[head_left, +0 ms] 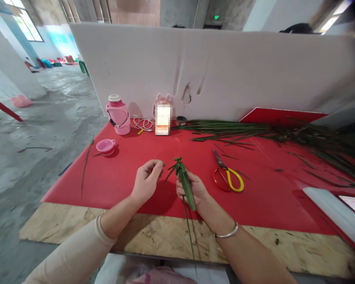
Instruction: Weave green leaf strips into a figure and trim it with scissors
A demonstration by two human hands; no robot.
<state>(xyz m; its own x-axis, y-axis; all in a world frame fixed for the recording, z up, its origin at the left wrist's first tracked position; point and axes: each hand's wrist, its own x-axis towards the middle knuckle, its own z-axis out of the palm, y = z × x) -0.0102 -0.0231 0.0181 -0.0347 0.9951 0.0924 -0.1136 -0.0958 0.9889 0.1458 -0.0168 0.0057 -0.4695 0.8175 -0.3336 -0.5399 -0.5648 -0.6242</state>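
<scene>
My right hand (197,188) grips a folded green palm-leaf figure (185,183) shaped like an insect. Knotted strips form its upper end, and a long thin stem (189,230) hangs from it past the table's front edge. To the left, apart from the figure, my left hand (148,179) is closed with thumb and fingertips pinched together. Something thin may poke out beyond that pinch, too small to name. Scissors (228,177) with one red and one yellow handle loop lie to the right of my right hand.
Long green leaf strips (230,128) pile up along the back and right of the red-covered table (130,189). A pink bottle (120,116), pink cup (105,146), white cable (143,123) and propped phone (162,120) stand toward the back left. Behind rises a white panel (136,67).
</scene>
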